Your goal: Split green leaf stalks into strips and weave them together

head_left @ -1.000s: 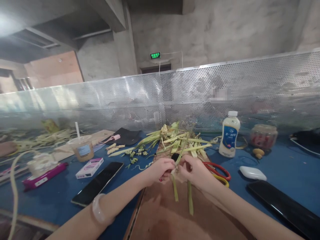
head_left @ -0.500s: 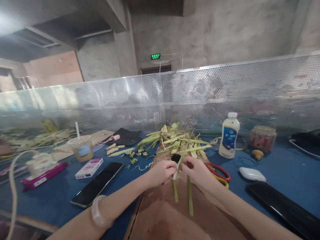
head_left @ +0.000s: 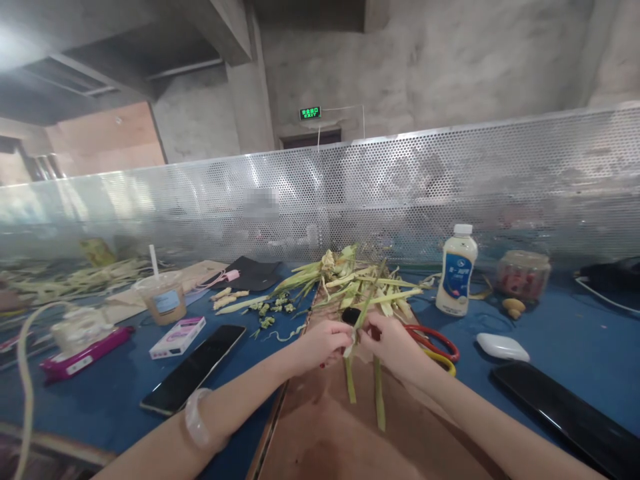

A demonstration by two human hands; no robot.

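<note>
Pale green and pliant, a leaf strip (head_left: 364, 311) slants up between two bare hands at the middle of the table (head_left: 590, 353). The left hand (head_left: 330, 343) has its thumb and fingers clamped on the strip near its lower end; the right hand (head_left: 389, 341) pinches it from the other side, the fingertips of both nearly meeting. Below them, two strip ends (head_left: 380, 400) trail down over a brown board (head_left: 320, 427). A small black object (head_left: 351, 315) sits just beyond the fingers, too hidden to identify. Farther back, at the board's far end, lies a loose pile of leaf strips (head_left: 345, 293). Red and yellow loop handles (head_left: 445, 339) show beside the right wrist, partly covered by it. Left of the board are a black smartphone (head_left: 195, 370) and a pink-and-white box (head_left: 179, 337); right of it stands a blue-labelled bottle (head_left: 456, 273), with a white case (head_left: 503, 347) nearer.
</note>
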